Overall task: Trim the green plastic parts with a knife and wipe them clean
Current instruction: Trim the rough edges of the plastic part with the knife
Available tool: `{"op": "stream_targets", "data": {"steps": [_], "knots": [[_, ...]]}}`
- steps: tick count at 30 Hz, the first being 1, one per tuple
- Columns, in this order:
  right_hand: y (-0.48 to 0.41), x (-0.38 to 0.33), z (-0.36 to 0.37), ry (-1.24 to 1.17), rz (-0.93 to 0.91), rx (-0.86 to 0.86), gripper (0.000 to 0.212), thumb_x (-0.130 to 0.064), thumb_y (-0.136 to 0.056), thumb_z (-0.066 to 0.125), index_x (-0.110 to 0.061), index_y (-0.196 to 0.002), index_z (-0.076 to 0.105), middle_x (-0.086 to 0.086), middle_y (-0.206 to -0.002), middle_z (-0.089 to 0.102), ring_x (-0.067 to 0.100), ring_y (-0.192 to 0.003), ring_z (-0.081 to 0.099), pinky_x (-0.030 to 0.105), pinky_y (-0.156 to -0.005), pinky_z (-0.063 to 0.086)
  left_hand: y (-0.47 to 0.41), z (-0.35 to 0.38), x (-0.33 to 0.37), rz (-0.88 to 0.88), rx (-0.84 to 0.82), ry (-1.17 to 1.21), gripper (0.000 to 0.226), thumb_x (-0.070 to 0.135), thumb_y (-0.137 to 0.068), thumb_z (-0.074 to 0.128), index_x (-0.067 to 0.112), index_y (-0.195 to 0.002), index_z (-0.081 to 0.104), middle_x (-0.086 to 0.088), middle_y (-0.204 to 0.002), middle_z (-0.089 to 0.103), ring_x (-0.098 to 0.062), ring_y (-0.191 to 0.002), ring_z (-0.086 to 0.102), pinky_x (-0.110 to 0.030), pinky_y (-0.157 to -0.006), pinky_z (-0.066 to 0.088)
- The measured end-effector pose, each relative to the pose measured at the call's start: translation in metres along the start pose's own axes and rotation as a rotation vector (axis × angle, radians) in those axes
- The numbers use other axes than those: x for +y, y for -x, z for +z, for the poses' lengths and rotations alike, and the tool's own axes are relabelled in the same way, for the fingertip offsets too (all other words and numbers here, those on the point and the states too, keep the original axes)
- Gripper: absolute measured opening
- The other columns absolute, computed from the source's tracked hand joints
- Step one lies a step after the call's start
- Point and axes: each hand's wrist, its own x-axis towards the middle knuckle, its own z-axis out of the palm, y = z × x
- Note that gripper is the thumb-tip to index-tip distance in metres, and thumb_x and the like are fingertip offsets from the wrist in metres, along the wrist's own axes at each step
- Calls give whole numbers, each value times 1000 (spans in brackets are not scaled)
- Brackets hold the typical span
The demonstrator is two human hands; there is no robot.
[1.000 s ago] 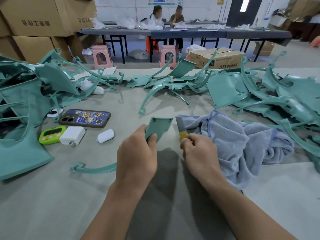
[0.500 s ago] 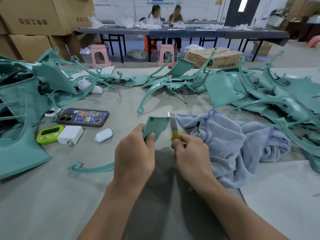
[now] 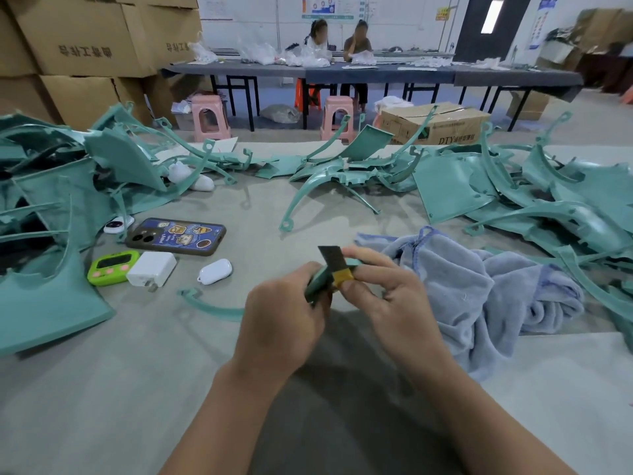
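Observation:
My left hand [image 3: 281,323] grips a small green plastic part [image 3: 317,282], now turned edge-on to me; its long thin arm [image 3: 212,305] trails left over the table. My right hand [image 3: 387,296] pinches a knife [image 3: 337,267] with a dark blade and a yellow-taped grip, and the blade lies across the part's upper edge. A grey-blue towel [image 3: 479,289] lies bunched just right of my right hand.
Piles of green plastic parts fill the left [image 3: 51,207], the middle back [image 3: 342,166] and the right [image 3: 548,200]. A phone [image 3: 176,236], green timer [image 3: 111,267], white charger [image 3: 152,269] and white earbud case [image 3: 215,271] lie left of my hands. Two people sit at a far table.
My left hand has tilted the green part from flat-facing to edge-on. My right hand has brought the knife leftwards from beside the towel onto the part.

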Motion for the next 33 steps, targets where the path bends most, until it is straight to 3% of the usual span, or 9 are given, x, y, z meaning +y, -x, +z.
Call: {"op": "stream_targets", "data": {"steps": [3, 5, 7, 10, 14, 19, 25, 29, 33], "knots": [[-2, -1, 1, -83, 12, 150, 16, -9, -91, 71, -19, -91, 83, -6, -110, 76, 11, -112, 67, 42, -100, 53, -2, -2, 2, 52, 104, 29, 46, 10, -75, 82, 29, -114, 67, 13, -102, 71, -11, -97, 66, -5, -83, 40], [-4, -2, -1, -161, 13, 266, 17, -13, -91, 68, -22, -86, 82, 0, -93, 78, 8, -94, 70, 28, -87, 57, -3, -1, 5, 136, 242, -50, 68, -2, -72, 78, 17, -135, 60, 3, -147, 54, -16, -143, 43, -21, -115, 32], [-7, -3, -4, -279, 97, 399, 21, -10, -93, 68, -22, -84, 83, -1, -88, 79, 6, -89, 70, 23, -83, 55, 1, 5, 11, 189, 331, -75, 68, -6, -77, 71, 12, -141, 55, -5, -161, 37, -21, -153, 23, -33, -124, 23], [-8, -1, -7, -622, 313, 418, 18, -12, -92, 67, -16, -84, 83, 6, -93, 79, 18, -92, 72, 31, -84, 59, 11, 25, 24, 195, 194, -28, 59, 19, -82, 68, 16, -140, 56, -3, -158, 42, -18, -151, 30, -42, -120, 31], [-4, -5, -7, -714, 328, 184, 16, -21, -76, 69, -11, -79, 81, 10, -88, 75, 20, -86, 70, 35, -83, 56, 11, 37, 31, -66, -21, 49, 72, 35, -75, 78, 25, -140, 47, 4, -156, 43, -16, -146, 38, -35, -123, 24], [-5, -8, -11, -773, 393, -23, 12, -12, -81, 68, -6, -76, 77, 23, -115, 73, 30, -107, 70, 46, -101, 53, 9, 20, 29, -205, -29, 283, 75, 35, -67, 76, 46, -131, 38, 20, -127, 62, 3, -104, 61, 0, -81, 40], [-2, -7, -8, -729, 393, -213, 19, -10, -86, 60, -7, -77, 76, 28, -123, 68, 38, -125, 62, 48, -110, 45, 7, 15, 28, -269, 114, 311, 59, -2, -84, 67, 28, -134, 56, 32, -106, 64, 11, -94, 62, -5, -83, 46], [-1, -11, -12, -677, 325, -165, 22, -15, -89, 58, -13, -79, 77, 19, -109, 75, 30, -113, 69, 40, -103, 51, 8, 6, 27, -168, 214, 308, 53, -8, -84, 56, 22, -126, 63, 20, -107, 66, 5, -83, 59, -4, -75, 42], [0, -17, -20, -661, 270, -130, 20, -22, -91, 59, -17, -82, 76, 13, -90, 74, 23, -88, 70, 26, -77, 55, 2, 1, 15, -50, 134, 288, 41, -20, -79, 53, 20, -89, 48, 21, -125, 65, -1, -114, 62, -31, -104, 47]]}}
